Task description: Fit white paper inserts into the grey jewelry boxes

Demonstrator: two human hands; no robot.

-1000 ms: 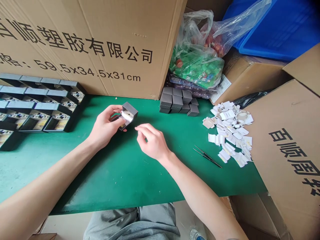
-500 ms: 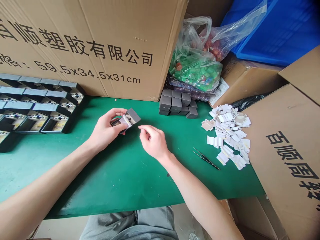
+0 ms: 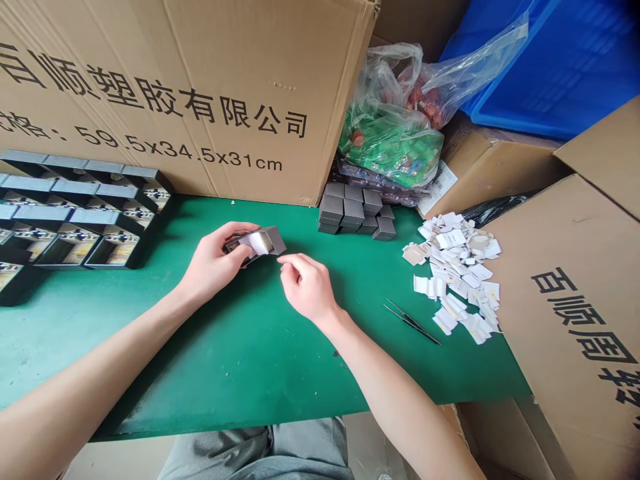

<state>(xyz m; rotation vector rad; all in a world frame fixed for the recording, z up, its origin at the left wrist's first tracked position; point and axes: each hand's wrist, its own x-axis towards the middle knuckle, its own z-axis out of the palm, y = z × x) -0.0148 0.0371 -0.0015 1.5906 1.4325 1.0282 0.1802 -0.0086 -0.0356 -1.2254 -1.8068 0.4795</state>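
My left hand [image 3: 213,263] holds a small dark grey box [image 3: 260,242] with a white card on it, just above the green table mat [image 3: 240,347]. My right hand [image 3: 307,287] rests on the mat right beside the box, fingers curled with thumb and forefinger pinched close to the box's corner; nothing shows in them. A stack of closed grey boxes [image 3: 355,210] stands behind. A pile of white paper cards [image 3: 457,270] lies to the right, with black tweezers [image 3: 411,321] next to it.
Rows of open black boxes [image 3: 75,213] fill the left side. A large printed carton [image 3: 175,93] stands behind, a plastic bag of green and red parts [image 3: 395,127] and a blue bin [image 3: 560,67] at back right, another carton [image 3: 585,313] on the right.
My left hand has turned the small box flatter and shifted it slightly right. My right hand has moved up a little, closer to the box.
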